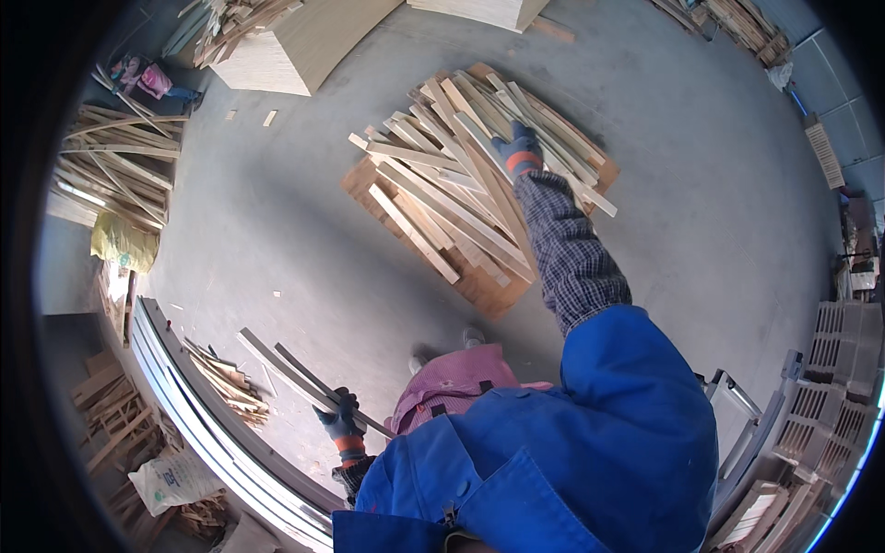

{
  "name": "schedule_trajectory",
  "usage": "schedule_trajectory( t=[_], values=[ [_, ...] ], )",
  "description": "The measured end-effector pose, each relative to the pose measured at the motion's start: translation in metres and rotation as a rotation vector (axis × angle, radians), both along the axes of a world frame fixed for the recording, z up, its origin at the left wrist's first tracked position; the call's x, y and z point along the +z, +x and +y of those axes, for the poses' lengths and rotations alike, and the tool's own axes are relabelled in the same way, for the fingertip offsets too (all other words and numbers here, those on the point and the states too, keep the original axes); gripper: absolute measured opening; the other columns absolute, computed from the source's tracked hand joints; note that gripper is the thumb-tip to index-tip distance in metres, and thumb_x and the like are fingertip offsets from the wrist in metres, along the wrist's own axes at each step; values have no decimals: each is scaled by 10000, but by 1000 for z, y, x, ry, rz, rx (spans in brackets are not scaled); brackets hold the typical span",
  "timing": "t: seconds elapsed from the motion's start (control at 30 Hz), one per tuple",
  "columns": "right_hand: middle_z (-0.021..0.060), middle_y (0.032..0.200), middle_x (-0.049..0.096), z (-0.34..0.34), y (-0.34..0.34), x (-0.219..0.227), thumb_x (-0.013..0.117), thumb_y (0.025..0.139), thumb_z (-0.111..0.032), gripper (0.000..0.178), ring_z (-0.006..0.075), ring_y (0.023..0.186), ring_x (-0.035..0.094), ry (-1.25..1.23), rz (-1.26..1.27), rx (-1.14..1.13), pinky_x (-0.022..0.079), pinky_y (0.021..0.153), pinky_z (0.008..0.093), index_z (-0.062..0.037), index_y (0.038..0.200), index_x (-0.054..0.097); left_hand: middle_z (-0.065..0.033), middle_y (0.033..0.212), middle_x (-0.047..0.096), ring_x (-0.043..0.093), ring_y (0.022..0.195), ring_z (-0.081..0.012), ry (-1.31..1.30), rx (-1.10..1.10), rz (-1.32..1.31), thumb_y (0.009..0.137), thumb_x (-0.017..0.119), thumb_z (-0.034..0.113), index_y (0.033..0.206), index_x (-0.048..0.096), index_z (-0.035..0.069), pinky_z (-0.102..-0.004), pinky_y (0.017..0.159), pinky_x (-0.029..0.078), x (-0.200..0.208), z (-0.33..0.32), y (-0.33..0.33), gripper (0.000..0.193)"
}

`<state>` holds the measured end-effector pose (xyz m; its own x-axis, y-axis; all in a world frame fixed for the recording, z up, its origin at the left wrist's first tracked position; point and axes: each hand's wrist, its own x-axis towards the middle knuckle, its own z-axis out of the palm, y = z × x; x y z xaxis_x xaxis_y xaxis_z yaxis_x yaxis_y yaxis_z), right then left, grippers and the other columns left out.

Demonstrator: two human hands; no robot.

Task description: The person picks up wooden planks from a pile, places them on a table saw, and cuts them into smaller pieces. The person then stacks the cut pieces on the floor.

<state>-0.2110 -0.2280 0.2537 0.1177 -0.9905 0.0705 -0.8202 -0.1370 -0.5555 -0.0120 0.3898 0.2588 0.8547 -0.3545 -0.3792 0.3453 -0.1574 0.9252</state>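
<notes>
My left hand [341,415], in a dark glove with an orange cuff, is closed around two long thin wooden strips [286,370] at the lower left, beside my body. My right arm stretches forward over a heap of wooden strips [442,184] on the floor. The gloved right hand [522,150] is on the heap's upper right part, thumb apart from the fingers, touching the strips there. Its fingertips are partly lost among the wood. The strips lie at mixed angles on a flat brown board [493,293].
A metal rail [198,392] runs along my left, with offcuts [226,380] beside it. Stacked pale sheets [295,51] stand far left, near a pile of long strips [120,161]. A person [152,78] is behind that pile. Grey plastic pallets [820,405] stand at right.
</notes>
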Motion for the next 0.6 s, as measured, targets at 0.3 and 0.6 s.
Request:
schedule_trajectory(
  t=[0.3, 0.6],
  values=[
    [166, 1265, 542, 369, -68, -170, 642, 810, -332, 487, 327, 1180, 505, 788, 238, 348, 397, 1003, 395, -125, 1242, 554, -119, 822, 620, 608, 630, -197, 36, -16, 126, 705, 718, -11, 1132, 444, 62, -323, 543, 522, -25, -78, 63, 513],
    [133, 1195, 594, 599, -289, -159, 561, 869, -305, 374, 287, 1113, 560, 1053, 196, -878, 435, 941, 376, -130, 1198, 593, -81, 800, 608, 576, 628, -160, -152, -794, 205, 759, 677, -22, 1059, 469, 43, -293, 561, 475, -83, -249, 189, 371]
  ],
)
